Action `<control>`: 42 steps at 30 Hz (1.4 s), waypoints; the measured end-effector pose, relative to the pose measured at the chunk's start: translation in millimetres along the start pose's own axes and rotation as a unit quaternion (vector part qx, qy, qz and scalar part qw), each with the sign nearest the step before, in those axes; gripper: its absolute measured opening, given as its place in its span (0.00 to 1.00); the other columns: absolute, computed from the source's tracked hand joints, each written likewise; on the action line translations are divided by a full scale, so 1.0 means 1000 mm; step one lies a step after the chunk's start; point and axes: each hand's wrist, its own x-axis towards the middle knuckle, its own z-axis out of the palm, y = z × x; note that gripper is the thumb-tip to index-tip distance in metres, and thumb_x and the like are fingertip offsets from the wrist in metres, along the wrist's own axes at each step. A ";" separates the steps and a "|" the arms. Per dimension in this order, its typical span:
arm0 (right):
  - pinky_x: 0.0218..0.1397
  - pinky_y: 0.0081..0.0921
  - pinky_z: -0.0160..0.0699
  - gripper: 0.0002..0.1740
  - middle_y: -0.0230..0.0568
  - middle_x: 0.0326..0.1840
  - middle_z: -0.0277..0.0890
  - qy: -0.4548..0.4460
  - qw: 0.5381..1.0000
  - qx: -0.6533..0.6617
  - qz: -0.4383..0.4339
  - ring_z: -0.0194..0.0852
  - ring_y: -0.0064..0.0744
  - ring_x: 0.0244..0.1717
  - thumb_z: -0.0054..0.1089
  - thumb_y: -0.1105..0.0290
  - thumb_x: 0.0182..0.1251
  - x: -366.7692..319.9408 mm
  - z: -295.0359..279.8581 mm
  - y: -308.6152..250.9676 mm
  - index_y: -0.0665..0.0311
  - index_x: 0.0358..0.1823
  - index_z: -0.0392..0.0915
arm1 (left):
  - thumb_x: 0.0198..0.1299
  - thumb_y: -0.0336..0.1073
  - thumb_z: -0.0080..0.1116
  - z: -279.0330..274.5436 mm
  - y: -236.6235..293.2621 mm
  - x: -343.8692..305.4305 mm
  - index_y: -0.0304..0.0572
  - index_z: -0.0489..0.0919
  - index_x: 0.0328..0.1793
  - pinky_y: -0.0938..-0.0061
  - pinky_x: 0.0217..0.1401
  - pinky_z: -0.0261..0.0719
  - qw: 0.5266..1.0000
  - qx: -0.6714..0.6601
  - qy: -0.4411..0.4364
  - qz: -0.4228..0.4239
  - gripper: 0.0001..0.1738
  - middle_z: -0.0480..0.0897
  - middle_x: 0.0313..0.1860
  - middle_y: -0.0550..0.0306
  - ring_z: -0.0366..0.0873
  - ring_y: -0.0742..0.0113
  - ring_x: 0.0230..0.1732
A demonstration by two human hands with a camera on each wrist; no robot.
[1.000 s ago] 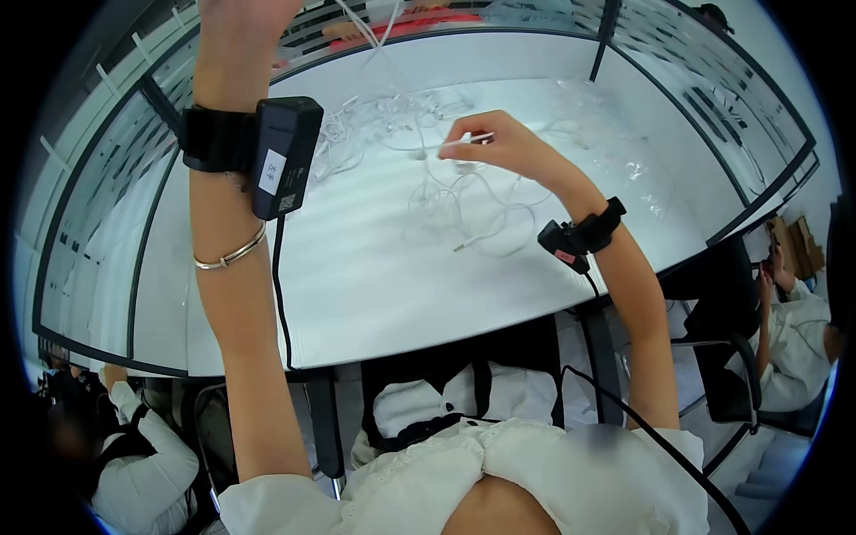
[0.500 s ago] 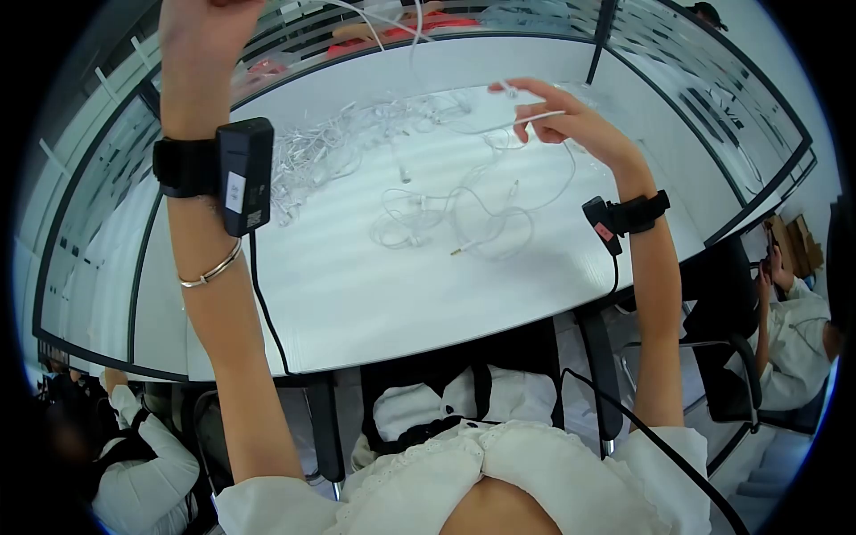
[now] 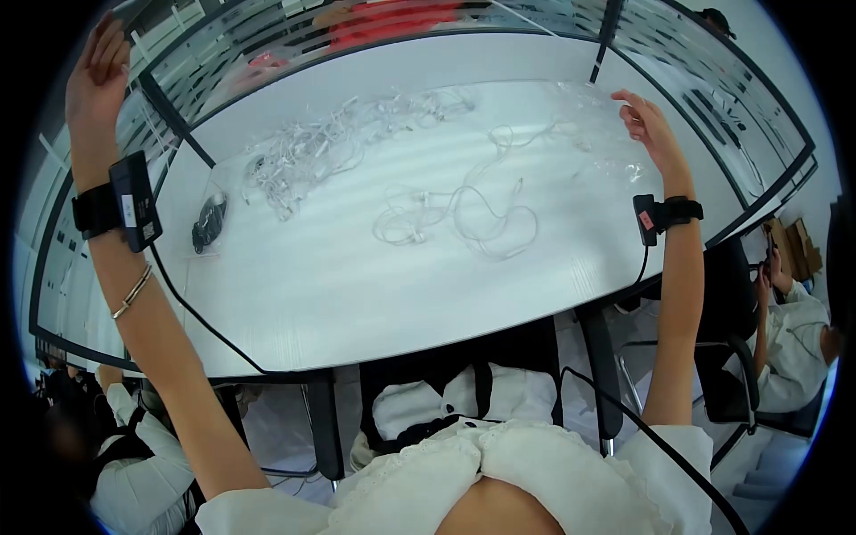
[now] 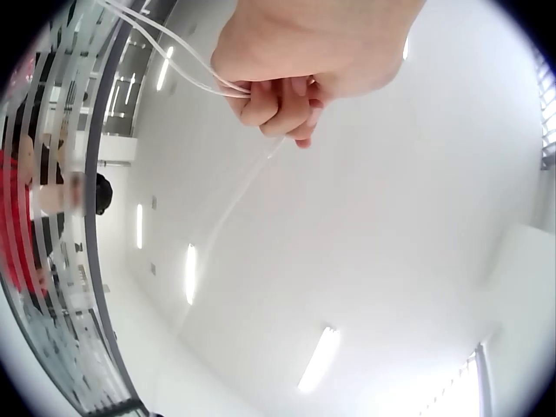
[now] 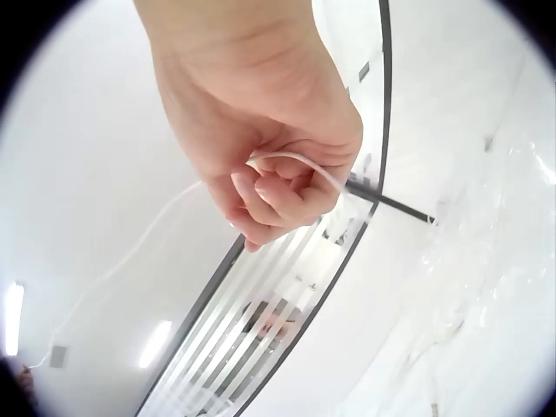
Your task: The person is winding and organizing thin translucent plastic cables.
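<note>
My left hand (image 3: pixel 96 76) is raised at the upper left of the head view, above the glass divider. In the left wrist view its curled fingers (image 4: pixel 276 109) grip a white cable (image 4: pixel 178 42) that runs off to the upper left. At the upper right, my right hand (image 3: pixel 649 129) is raised over the table's far right. The right wrist view shows its fingers curled round a white cable (image 5: pixel 300 158), with a thin length trailing down to the left. Between the hands, a loosely looped white cable (image 3: pixel 464 201) lies on the table (image 3: pixel 357 294).
A pile of tangled white cables (image 3: pixel 308 147) lies at the back left. Beside it on the left is a bag with a black item (image 3: pixel 209 223). Clear plastic bags (image 3: pixel 593 125) lie at the back right. A glass divider (image 3: pixel 499 27) edges the table; people sit on both sides.
Both hands have moved apart, the left one to the left and the right one to the right. The cable they hold has left the table's middle, while looped cable stays there.
</note>
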 end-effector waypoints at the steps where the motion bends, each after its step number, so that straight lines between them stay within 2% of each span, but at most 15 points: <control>1: 0.25 0.14 0.44 0.23 0.18 0.23 0.56 0.014 1.000 0.001 0.018 0.44 0.10 0.21 0.54 0.50 0.68 0.000 -0.006 0.004 0.64 0.45 0.76 | 0.76 0.35 0.34 0.010 0.002 -0.006 0.22 0.69 0.60 0.79 0.26 0.48 0.993 0.077 0.086 0.016 0.21 0.55 0.24 0.61 0.48 0.76 0.22; 7: 0.25 0.14 0.43 0.22 0.18 0.22 0.51 0.020 0.996 -0.077 0.039 0.43 0.11 0.21 0.54 0.49 0.68 -0.003 -0.021 0.022 0.63 0.43 0.75 | 0.76 0.35 0.36 0.065 -0.007 -0.011 0.24 0.67 0.65 0.80 0.23 0.48 0.891 0.264 0.364 0.063 0.21 0.54 0.22 0.64 0.46 0.78 0.20; 10: 0.25 0.15 0.42 0.20 0.18 0.21 0.48 0.037 0.998 -0.034 0.046 0.42 0.11 0.20 0.54 0.50 0.68 -0.001 -0.035 0.040 0.62 0.42 0.75 | 0.75 0.34 0.38 0.036 0.014 -0.027 0.25 0.66 0.67 0.81 0.23 0.48 0.918 0.240 0.312 0.038 0.21 0.54 0.21 0.65 0.45 0.78 0.19; 17: 0.21 0.15 0.36 0.16 0.16 0.18 0.45 -0.004 0.994 -0.003 0.105 0.38 0.10 0.18 0.53 0.53 0.70 -0.020 -0.049 0.040 0.57 0.31 0.69 | 0.75 0.35 0.39 -0.004 0.048 -0.063 0.27 0.65 0.68 0.81 0.21 0.48 0.908 0.255 0.330 0.022 0.22 0.55 0.21 0.66 0.47 0.80 0.19; 18: 0.21 0.15 0.36 0.16 0.16 0.19 0.46 -0.058 0.993 -0.010 0.107 0.38 0.10 0.19 0.53 0.54 0.69 -0.023 -0.049 0.040 0.57 0.30 0.69 | 0.75 0.36 0.39 -0.015 0.053 -0.070 0.28 0.64 0.69 0.81 0.20 0.47 0.927 0.227 0.298 0.002 0.23 0.56 0.20 0.66 0.47 0.81 0.18; 21: 0.23 0.15 0.40 0.15 0.19 0.22 0.50 -0.175 0.979 -0.012 0.102 0.42 0.11 0.21 0.56 0.56 0.67 -0.031 -0.056 0.053 0.57 0.29 0.68 | 0.75 0.36 0.39 0.005 0.037 -0.070 0.29 0.62 0.71 0.84 0.18 0.47 0.909 0.230 0.345 -0.043 0.23 0.57 0.21 0.67 0.48 0.83 0.16; 24: 0.24 0.14 0.43 0.14 0.20 0.24 0.53 -0.361 0.932 0.002 0.036 0.44 0.11 0.22 0.56 0.58 0.66 -0.041 -0.038 0.036 0.58 0.29 0.68 | 0.74 0.35 0.41 0.013 0.025 -0.070 0.31 0.61 0.72 0.85 0.16 0.47 0.901 0.235 0.349 -0.103 0.24 0.57 0.20 0.69 0.47 0.85 0.15; 25: 0.23 0.12 0.43 0.13 0.19 0.23 0.53 -0.361 0.931 0.036 0.032 0.45 0.10 0.22 0.53 0.61 0.68 -0.043 -0.036 0.033 0.58 0.28 0.68 | 0.74 0.34 0.41 0.015 0.021 -0.069 0.31 0.61 0.72 0.86 0.16 0.46 0.890 0.249 0.363 -0.120 0.24 0.58 0.20 0.69 0.47 0.86 0.15; 28: 0.21 0.11 0.43 0.12 0.20 0.22 0.51 -0.230 0.947 0.220 -0.032 0.45 0.10 0.21 0.49 0.63 0.71 -0.037 -0.032 0.038 0.57 0.29 0.67 | 0.72 0.33 0.43 0.007 0.010 -0.072 0.33 0.62 0.72 0.86 0.15 0.46 0.882 0.238 0.363 -0.183 0.24 0.57 0.19 0.71 0.47 0.87 0.14; 29: 0.19 0.12 0.42 0.11 0.21 0.22 0.50 -0.182 0.933 0.310 0.018 0.45 0.12 0.21 0.44 0.65 0.74 -0.042 -0.019 0.018 0.59 0.31 0.65 | 0.72 0.34 0.43 0.005 0.003 -0.075 0.33 0.63 0.72 0.86 0.15 0.45 0.880 0.231 0.361 -0.205 0.24 0.57 0.18 0.72 0.47 0.87 0.14; 32: 0.19 0.13 0.45 0.09 0.24 0.23 0.52 -0.209 0.852 0.481 0.013 0.45 0.14 0.21 0.43 0.68 0.75 -0.016 0.004 0.001 0.64 0.36 0.67 | 0.73 0.36 0.40 0.012 -0.027 -0.070 0.34 0.66 0.70 0.88 0.15 0.44 0.877 0.245 0.325 -0.254 0.23 0.56 0.17 0.73 0.47 0.87 0.14; 35: 0.21 0.14 0.47 0.08 0.25 0.24 0.52 -0.118 0.840 0.530 0.008 0.45 0.15 0.21 0.43 0.70 0.75 0.012 0.036 -0.029 0.68 0.42 0.68 | 0.74 0.39 0.37 0.042 -0.064 -0.058 0.35 0.68 0.69 0.89 0.15 0.44 0.890 0.263 0.212 -0.306 0.23 0.57 0.17 0.74 0.47 0.88 0.14; 38: 0.23 0.14 0.49 0.09 0.26 0.24 0.57 -0.018 0.812 0.570 -0.121 0.47 0.15 0.21 0.46 0.70 0.73 0.025 0.076 -0.073 0.69 0.43 0.72 | 0.73 0.43 0.36 0.086 -0.099 -0.047 0.35 0.68 0.69 0.90 0.15 0.44 0.911 0.267 0.090 -0.302 0.25 0.59 0.17 0.75 0.47 0.90 0.13; 40: 0.27 0.15 0.52 0.11 0.27 0.27 0.59 -0.061 0.862 0.490 -0.112 0.49 0.16 0.23 0.46 0.68 0.73 0.025 0.115 -0.075 0.69 0.45 0.73 | 0.71 0.34 0.38 0.119 -0.108 -0.036 0.31 0.67 0.68 0.88 0.17 0.47 0.938 0.177 0.071 -0.288 0.23 0.62 0.19 0.71 0.49 0.86 0.13; 42: 0.31 0.16 0.55 0.13 0.28 0.29 0.62 -0.103 0.903 0.403 -0.102 0.51 0.17 0.26 0.45 0.67 0.73 0.022 0.157 -0.073 0.70 0.47 0.73 | 0.73 0.34 0.36 0.135 -0.119 -0.028 0.30 0.59 0.72 0.87 0.17 0.47 0.962 0.077 0.075 -0.251 0.24 0.60 0.19 0.71 0.48 0.86 0.13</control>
